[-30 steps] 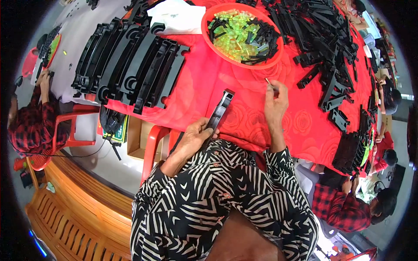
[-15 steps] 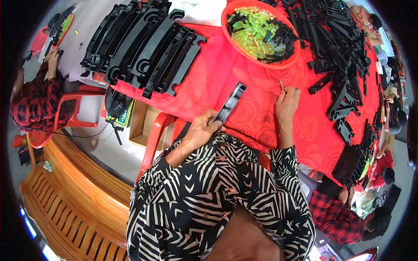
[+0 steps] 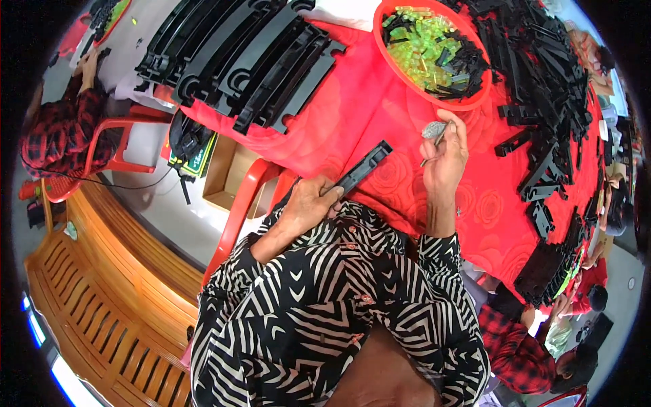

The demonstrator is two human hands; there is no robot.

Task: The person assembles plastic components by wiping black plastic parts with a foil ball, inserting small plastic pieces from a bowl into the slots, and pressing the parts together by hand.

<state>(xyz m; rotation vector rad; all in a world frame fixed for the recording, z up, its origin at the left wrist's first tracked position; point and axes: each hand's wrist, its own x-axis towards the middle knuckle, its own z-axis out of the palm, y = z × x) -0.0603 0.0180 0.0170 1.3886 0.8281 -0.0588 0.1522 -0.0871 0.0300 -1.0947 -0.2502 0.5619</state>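
My left hand (image 3: 308, 203) grips the near end of a long black plastic strip (image 3: 363, 167) that points up and to the right over the red tablecloth (image 3: 380, 115). My right hand (image 3: 445, 159) is raised beside it, pinching a thin metal tool (image 3: 434, 139) between the fingers, just below the rim of an orange bowl (image 3: 468, 104) filled with yellow-green and black small parts. The strip's far end lies a little left of my right hand.
Several long black curved plastic frames (image 3: 251, 54) are stacked at the table's left. A heap of black parts (image 3: 542, 88) covers the right side. Red plastic chairs (image 3: 234, 217), a cardboard box (image 3: 224, 173) and a wooden bench (image 3: 88, 298) stand to my left. Other people in red plaid sit at left (image 3: 57, 136) and lower right (image 3: 515, 346).
My right hand has lifted toward the orange bowl with the thin tool. My left hand keeps hold of the black strip; the view has shifted slightly.
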